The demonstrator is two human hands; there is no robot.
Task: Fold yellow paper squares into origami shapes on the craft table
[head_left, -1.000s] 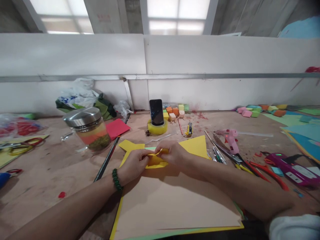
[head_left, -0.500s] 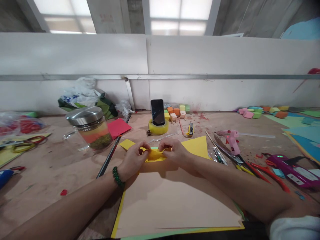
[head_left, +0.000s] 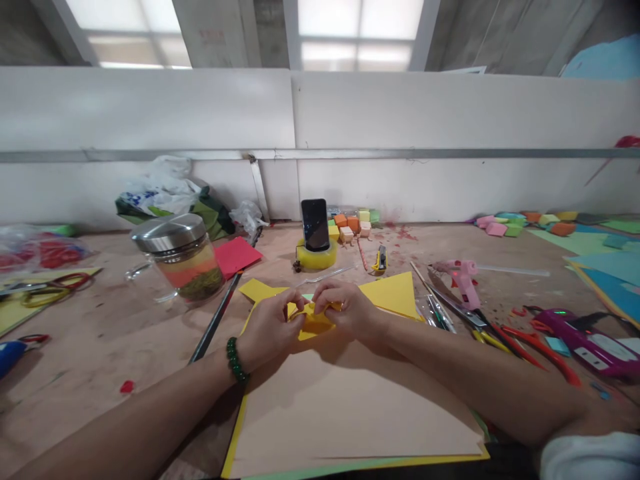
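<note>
Because a small fold seems to need steadying from both ends, the left hand (head_left: 273, 328) and right hand (head_left: 356, 312) each pinch the folded yellow paper (head_left: 316, 325) between thumb and fingertips, clamped on it with the tips almost meeting. Taking that piece as the dial's centre, the peach paper stack (head_left: 360, 400) spreads towards six o'clock, apparently serving as a flat work surface. At twelve, the smartphone (head_left: 315, 225) stands in the yellow tape roll (head_left: 320, 260), which probably props it up. The lidded glass mug (head_left: 187, 267) sits at ten, and the pink glue gun (head_left: 465, 280) lies between two and three, likely for easy reach. Compared with half a second ago, the fingertips are closer together and the paper looks more tightly bunched.
</note>
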